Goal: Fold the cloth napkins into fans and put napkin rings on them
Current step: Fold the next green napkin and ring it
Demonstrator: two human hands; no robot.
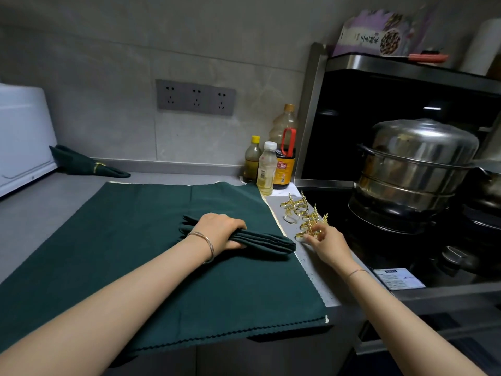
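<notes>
A dark green pleated napkin [267, 241] lies folded into a narrow strip on a flat green cloth [141, 256] spread over the counter. My left hand [221, 230] grips the strip around its middle, fingers curled over it. To the right of the cloth, several gold leaf-shaped napkin rings [296, 210] lie on the bare counter. My right hand [326, 241] pinches the nearest gold ring [307, 234] with its fingertips. A finished green fan napkin with a gold ring [86, 164] rests at the back left by the wall.
Three bottles of oil and sauce [268, 169] stand at the back, right of the cloth. A steel steamer pot [412, 169] sits on the black stove to the right. A white appliance [23, 137] stands at the far left. The counter's front edge runs just below the cloth.
</notes>
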